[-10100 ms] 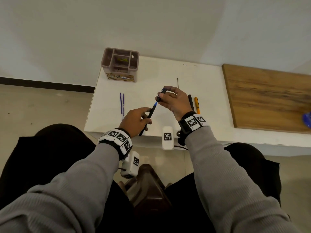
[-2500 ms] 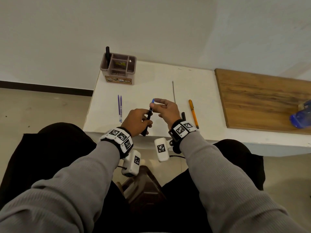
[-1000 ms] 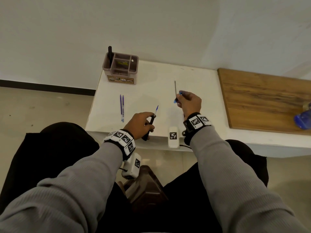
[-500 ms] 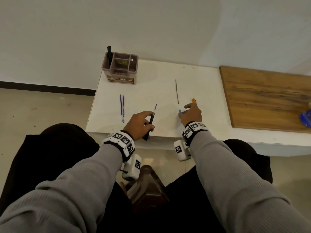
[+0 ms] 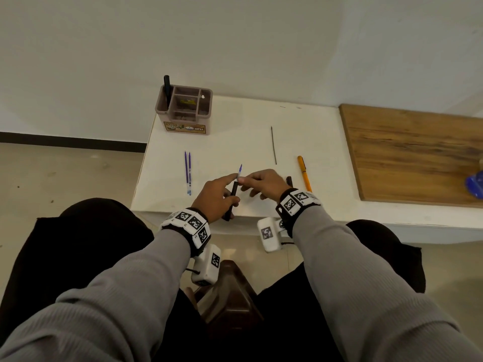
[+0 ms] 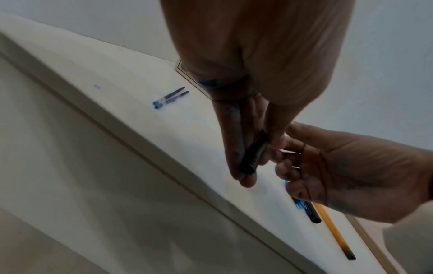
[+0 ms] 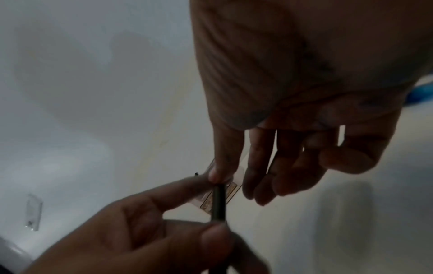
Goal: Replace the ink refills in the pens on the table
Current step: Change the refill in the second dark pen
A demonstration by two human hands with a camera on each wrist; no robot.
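Pen barrel (image 5: 231,198) gripped by left hand (image 5: 216,197) (near table edge (image 5: 183,209)) — right hand (image 5: 264,184) pinches its refill (image 5: 240,170).

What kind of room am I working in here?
Probably a plain indoor room used as a makeshift desk: a low white table against a bare white wall, with a brown compartmented plastic pen organiser at its back.

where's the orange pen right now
In the head view the orange pen lies flat on the white table, just right of the right hand, between a thin dark refill and the wooden board.
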